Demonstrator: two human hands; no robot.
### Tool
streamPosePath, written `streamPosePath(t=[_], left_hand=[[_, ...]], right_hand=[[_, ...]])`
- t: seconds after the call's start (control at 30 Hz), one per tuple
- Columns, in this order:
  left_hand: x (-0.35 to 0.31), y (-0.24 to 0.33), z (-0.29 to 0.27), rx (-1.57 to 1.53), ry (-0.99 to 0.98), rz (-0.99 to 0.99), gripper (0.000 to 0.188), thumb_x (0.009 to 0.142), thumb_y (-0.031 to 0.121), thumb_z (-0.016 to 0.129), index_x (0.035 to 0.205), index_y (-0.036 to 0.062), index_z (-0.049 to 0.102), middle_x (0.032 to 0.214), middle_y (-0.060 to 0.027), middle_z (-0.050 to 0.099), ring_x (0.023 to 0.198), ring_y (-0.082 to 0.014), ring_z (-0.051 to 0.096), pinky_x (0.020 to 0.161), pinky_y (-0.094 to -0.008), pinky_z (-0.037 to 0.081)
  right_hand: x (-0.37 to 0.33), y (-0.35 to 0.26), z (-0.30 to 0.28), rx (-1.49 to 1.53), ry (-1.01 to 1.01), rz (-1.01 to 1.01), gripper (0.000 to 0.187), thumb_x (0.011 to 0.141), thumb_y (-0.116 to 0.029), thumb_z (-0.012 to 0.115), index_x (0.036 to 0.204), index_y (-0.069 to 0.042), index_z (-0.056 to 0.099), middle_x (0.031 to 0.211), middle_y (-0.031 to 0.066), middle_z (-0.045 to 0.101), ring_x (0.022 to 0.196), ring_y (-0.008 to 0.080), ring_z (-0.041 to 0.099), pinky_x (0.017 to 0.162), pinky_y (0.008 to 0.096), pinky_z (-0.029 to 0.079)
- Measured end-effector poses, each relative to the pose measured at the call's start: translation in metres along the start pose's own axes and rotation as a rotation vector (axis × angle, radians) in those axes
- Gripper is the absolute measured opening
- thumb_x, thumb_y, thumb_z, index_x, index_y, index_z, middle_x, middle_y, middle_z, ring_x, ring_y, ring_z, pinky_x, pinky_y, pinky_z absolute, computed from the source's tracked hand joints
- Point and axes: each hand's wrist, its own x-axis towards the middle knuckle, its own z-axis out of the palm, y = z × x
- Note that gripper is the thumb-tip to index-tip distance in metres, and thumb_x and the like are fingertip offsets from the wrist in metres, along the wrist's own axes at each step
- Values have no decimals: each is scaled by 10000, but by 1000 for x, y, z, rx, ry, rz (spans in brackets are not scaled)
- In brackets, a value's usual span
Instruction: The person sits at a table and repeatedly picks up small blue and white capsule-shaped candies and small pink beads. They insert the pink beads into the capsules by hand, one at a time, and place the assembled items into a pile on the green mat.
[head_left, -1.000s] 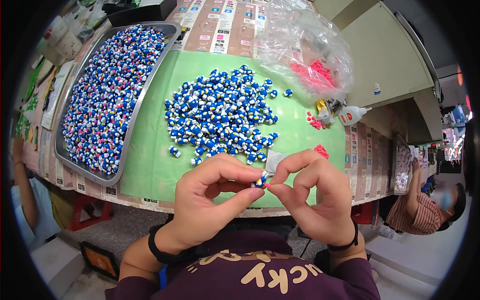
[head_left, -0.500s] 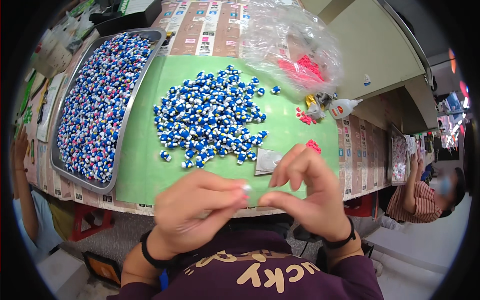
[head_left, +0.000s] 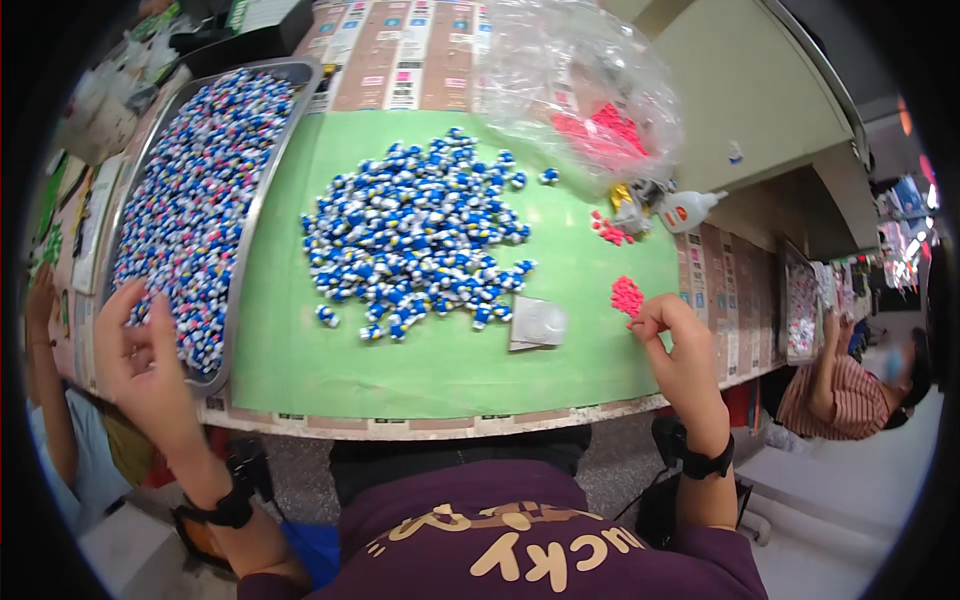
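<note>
My left hand is over the near end of a metal tray heaped with small blue-and-white figurines, some with pink parts. Its fingers are apart and nothing shows in them. On the green mat, my right hand pinches thumb and forefinger together at the near edge of a little pile of pink pieces; a pink bit shows at the fingertips. Between the hands, a large heap of blue-and-white figurines covers the mat's middle. A flat grey-white pad lies near the heap's right side.
Another cluster of pink pieces lies farther back, beside a white squeeze bottle and crumpled foil. A clear plastic bag with pink pieces is behind. A pale cabinet stands at the right. Other people sit on both sides.
My hands have parted from in front of me. The left went left to the tray and opened, leaving the small piece it held; the right moved right to the pink pile and pinched.
</note>
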Motion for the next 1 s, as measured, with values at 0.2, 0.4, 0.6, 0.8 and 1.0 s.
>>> streamPosePath(t=[0.2, 0.4, 0.6, 0.8, 1.0], left_hand=[[-29, 56, 41, -90, -548, 192, 207, 838, -35, 668, 1032, 33, 642, 973, -71, 609, 722, -158, 579, 575, -248, 446], [-34, 52, 50, -76, -778, 98, 159, 801, -52, 667, 921, -22, 568, 891, -130, 548, 723, -255, 590, 628, -338, 460], [-40, 60, 53, -143, -761, 109, 137, 801, -78, 648, 897, -20, 570, 907, -119, 550, 745, -229, 590, 642, -319, 472], [-51, 88, 53, -849, -944, -182, 167, 821, -86, 678, 970, -11, 670, 975, -80, 569, 807, -150, 621, 655, -248, 540], [-65, 118, 62, -1187, -1213, -475, 127, 883, -37, 671, 1007, -22, 692, 1008, -74, 579, 821, -119, 636, 645, -228, 564]], right_hand=[[0, 8, 7, -36, -15, -24, 178, 765, 136, 578, 842, 4, 488, 783, 127, 541, 724, 266, 582, 678, 334, 475], [-6, 14, 13, -14, 36, -38, 168, 763, 115, 590, 842, -5, 503, 791, 142, 553, 743, 311, 588, 660, 364, 468], [1, -21, 8, 66, 57, -184, 180, 759, 106, 613, 821, -19, 499, 851, 126, 582, 792, 309, 580, 704, 359, 466], [10, -87, 12, 260, -18, -523, 176, 753, 52, 671, 829, -53, 552, 942, 95, 625, 827, 245, 610, 778, 401, 478], [9, -103, 26, 245, -81, -722, 127, 780, -42, 689, 841, -67, 582, 1019, 85, 652, 851, 204, 638, 923, 464, 462]])
